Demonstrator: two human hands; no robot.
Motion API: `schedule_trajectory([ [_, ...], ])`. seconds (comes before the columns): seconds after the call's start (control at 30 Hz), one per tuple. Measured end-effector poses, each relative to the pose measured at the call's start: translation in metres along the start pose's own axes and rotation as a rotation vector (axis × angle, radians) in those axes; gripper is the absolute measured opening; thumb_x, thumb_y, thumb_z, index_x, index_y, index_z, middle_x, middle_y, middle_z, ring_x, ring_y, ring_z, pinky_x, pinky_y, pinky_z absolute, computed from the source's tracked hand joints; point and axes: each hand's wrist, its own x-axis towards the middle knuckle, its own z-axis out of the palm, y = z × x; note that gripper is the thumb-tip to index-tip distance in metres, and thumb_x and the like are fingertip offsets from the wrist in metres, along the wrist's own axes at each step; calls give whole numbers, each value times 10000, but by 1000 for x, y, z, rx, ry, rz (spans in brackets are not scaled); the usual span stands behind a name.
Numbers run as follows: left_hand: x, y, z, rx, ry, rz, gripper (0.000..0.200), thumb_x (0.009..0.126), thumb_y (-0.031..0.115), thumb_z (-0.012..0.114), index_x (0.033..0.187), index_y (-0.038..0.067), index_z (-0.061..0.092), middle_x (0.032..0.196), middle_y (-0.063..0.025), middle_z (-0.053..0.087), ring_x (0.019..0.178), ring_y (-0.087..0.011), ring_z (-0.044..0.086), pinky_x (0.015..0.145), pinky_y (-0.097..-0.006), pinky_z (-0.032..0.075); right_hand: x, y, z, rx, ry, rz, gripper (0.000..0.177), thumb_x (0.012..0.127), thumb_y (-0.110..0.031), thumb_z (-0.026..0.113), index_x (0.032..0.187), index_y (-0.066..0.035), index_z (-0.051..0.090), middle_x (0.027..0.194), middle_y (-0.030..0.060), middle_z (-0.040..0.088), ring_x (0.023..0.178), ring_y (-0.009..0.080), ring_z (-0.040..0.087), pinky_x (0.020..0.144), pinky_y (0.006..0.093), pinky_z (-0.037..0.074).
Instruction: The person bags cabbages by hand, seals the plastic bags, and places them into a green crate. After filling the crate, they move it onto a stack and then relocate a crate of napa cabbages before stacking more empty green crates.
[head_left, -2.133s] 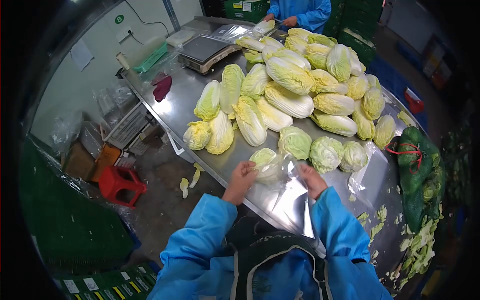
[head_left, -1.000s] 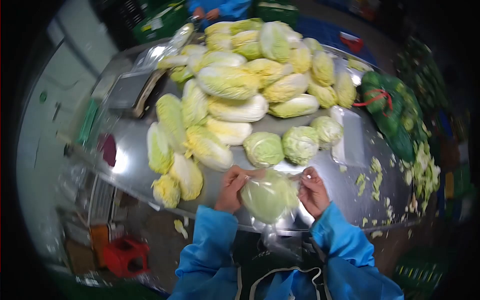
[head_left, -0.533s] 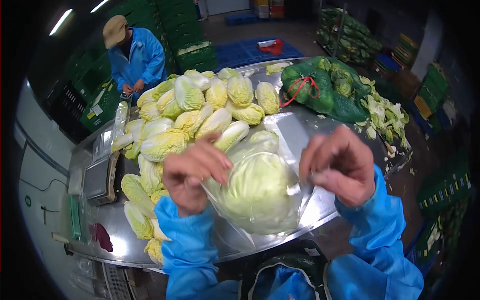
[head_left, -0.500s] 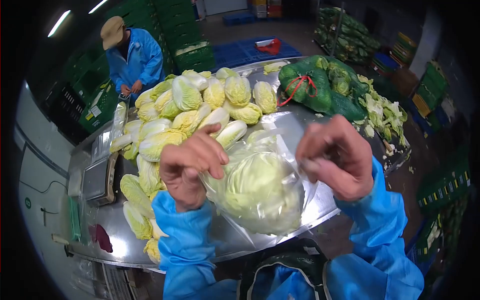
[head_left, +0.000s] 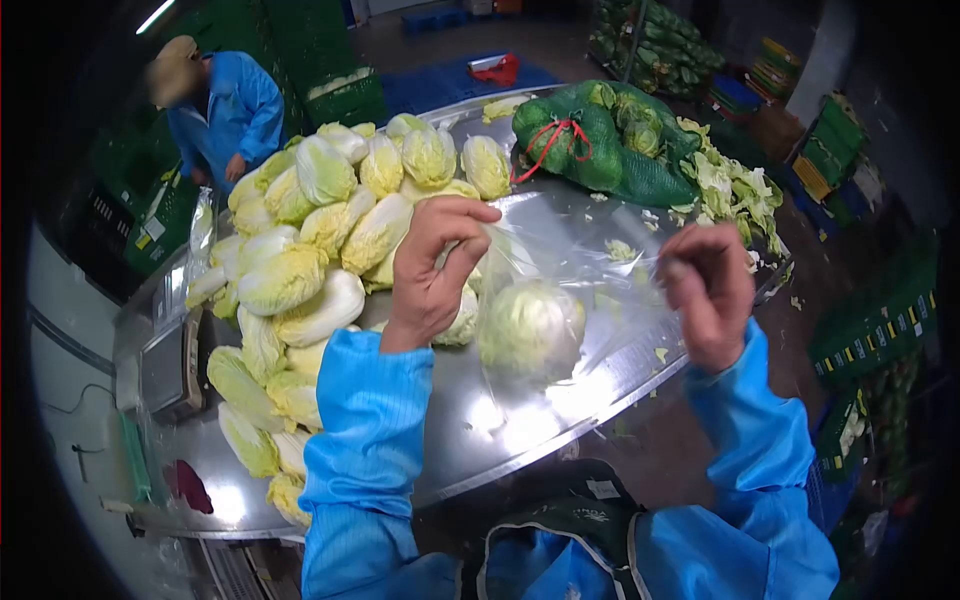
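Note:
A pale green head of cabbage (head_left: 530,335) sits inside a clear plastic bag (head_left: 622,325), low over the metal table. My left hand (head_left: 436,268) is closed with its fingertips at the bag's upper left edge. On the other side, my right hand (head_left: 708,292) pinches the bag's upper right edge, slightly smeared by motion. The film stretches wide between both hands. Left of the bag lies a heap of napa cabbages (head_left: 340,225), some close behind my left wrist.
Beyond the bag, a green net sack (head_left: 620,150) tied with red string holds cabbages, with loose trimmed leaves (head_left: 735,190) beside it. A scale (head_left: 170,365) stands at the table's left. Another person (head_left: 225,110) in blue works at the far left, near green crates (head_left: 345,100).
The bagged cabbage has dropped away from me toward the tabletop. My hands have spread apart, pulling the film wide. The whole view has shifted somewhat.

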Motion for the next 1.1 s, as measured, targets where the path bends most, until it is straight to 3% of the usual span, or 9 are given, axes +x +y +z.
schedule_trajectory([
  [0.1,-5,-12,14,246,-46,26,80,745,48,624,801,70,571,968,-63,592,875,-222,513,787,-327,380,-35,33,10,-287,-323,19,179,806,72,496,965,-9,487,856,76,529,751,130,528,674,238,431],
  [0.4,-101,-11,56,336,-454,-75,146,729,-1,616,862,56,595,979,-93,575,918,-254,530,801,-335,412,-157,74,1,-214,-313,348,223,803,12,539,1023,-5,509,896,159,552,789,301,576,687,335,456],
  [0.5,-149,17,81,174,-349,-303,181,776,51,603,955,64,584,987,-78,577,932,-237,528,813,-340,411,-197,64,-5,-242,-384,292,267,781,-7,554,1044,-9,508,939,153,557,848,322,550,744,374,433],
  [0.57,-176,46,111,-171,509,-668,199,871,218,535,1017,82,547,1001,-67,578,928,-206,533,791,-342,423,-213,54,-9,-233,-428,282,279,765,-7,559,1040,-18,512,928,140,554,842,313,540,735,373,422],
  [0.67,-250,62,114,-354,853,-1226,320,914,387,435,1041,104,512,977,-55,585,886,-170,547,742,-323,436,-235,50,-10,-251,-558,191,306,733,-7,563,1034,-43,523,892,111,542,814,290,517,704,367,397],
  [0.77,-265,88,127,-614,458,-1683,368,917,449,389,971,109,519,888,-41,579,773,-135,549,665,-278,426,-254,49,0,-301,-692,103,324,701,-10,555,1016,-83,537,850,72,516,773,254,476,658,353,356],
  [0.87,-261,90,143,-609,254,-1670,188,886,292,519,886,104,519,755,-11,542,638,-106,512,596,-240,409,-269,44,7,-333,-915,32,250,721,-31,546,963,-92,553,904,60,524,803,253,480,675,361,353],
  [1.03,-278,98,150,-586,219,-1685,113,811,103,620,829,97,509,693,-6,536,611,-107,513,576,-224,418,-248,47,-30,-174,-230,221,220,708,-38,574,927,-33,552,803,146,518,795,331,509,692,398,382],
  [1.1,-283,102,152,-559,203,-1705,137,846,207,592,831,103,506,716,-6,548,644,-121,535,606,-252,436,-233,59,-49,-598,-90,329,383,697,-51,613,1059,-28,490,1010,187,495,929,382,479,773,426,388],
])
